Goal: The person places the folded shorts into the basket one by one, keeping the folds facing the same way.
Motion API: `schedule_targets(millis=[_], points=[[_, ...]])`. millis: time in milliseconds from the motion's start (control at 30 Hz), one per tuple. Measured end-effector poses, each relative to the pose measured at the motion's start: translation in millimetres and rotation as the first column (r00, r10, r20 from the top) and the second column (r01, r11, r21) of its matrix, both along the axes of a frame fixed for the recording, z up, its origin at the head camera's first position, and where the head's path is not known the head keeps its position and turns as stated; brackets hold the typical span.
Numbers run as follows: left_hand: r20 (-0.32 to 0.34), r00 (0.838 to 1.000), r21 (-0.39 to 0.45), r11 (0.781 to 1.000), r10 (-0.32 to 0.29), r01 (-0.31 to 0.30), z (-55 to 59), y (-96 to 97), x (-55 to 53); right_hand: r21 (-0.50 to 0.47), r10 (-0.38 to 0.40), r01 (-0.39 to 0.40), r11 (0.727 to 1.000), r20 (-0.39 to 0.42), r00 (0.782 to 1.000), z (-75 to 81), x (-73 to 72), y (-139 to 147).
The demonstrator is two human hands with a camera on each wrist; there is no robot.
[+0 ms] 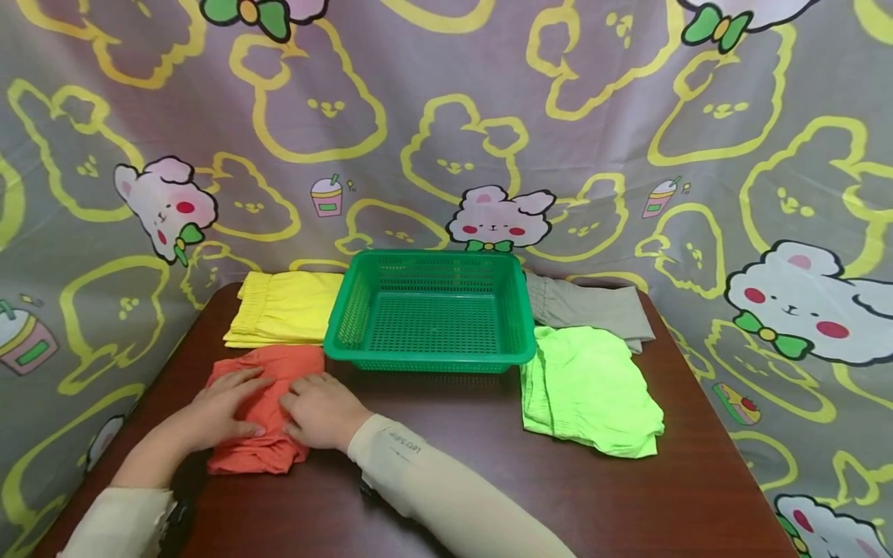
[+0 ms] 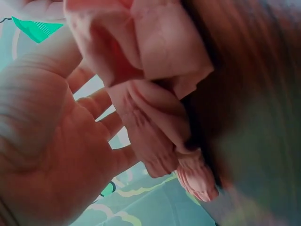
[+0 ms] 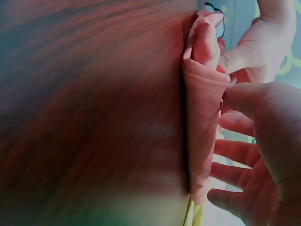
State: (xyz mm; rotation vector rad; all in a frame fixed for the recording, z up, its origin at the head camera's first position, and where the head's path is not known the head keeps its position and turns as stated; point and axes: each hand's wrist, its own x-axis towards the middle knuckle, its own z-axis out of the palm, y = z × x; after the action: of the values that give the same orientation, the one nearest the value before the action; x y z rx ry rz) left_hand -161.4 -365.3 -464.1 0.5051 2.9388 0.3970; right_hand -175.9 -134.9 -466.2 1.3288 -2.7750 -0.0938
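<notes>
A folded orange garment [image 1: 268, 457] lies on the left of the brown table, in several creased layers. My left hand [image 1: 216, 411] rests on its left side with the fingers spread over the top. From the right, my right hand [image 1: 324, 411] touches the garment's right part, fingertips on the cloth. In the left wrist view the folded layers of the orange garment [image 2: 155, 117] show beside the spread fingers of my left hand [image 2: 61, 127]. The right wrist view has the fairly straight fingers of my right hand [image 3: 263, 141] against the garment's [image 3: 202, 122] upper face.
A green plastic basket [image 1: 436, 362] with perforated walls stands at the back middle, nothing in it. Folded yellow clothing [image 1: 282, 310] lies behind the orange garment. Right of the basket are a folded grey garment [image 1: 593, 306] and a lime-green one [image 1: 593, 391]. A patterned curtain [image 1: 418, 116] hangs behind.
</notes>
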Motion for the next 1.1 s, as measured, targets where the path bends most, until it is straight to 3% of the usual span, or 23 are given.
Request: schedule_targets(millis=[300,567,800,1100], points=[[0.033,0.999,-0.017,0.999,0.031,-0.030,5.3,5.8,0.4,0.022,0.068,-0.068,0.997,-0.008,0.998,-3.9,-0.2,-5.9],[0.091,0.993,-0.028,0.997,0.076,-0.073,7.1,10.5,-1.5,-0.026,0.046,-0.043,0.999,0.154,0.987,-5.9,-2.4,-9.3],[0.146,0.984,-0.042,0.994,0.104,-0.099,12.6,12.1,-2.8,0.045,0.047,-0.052,0.998,0.095,0.994,-4.7,2.0,-16.1],[0.138,0.982,-0.038,0.992,0.126,-0.122,14.3,22.1,-2.5,0.073,-0.001,-0.008,0.997,0.129,0.992,0.5,4.2,-16.3]])
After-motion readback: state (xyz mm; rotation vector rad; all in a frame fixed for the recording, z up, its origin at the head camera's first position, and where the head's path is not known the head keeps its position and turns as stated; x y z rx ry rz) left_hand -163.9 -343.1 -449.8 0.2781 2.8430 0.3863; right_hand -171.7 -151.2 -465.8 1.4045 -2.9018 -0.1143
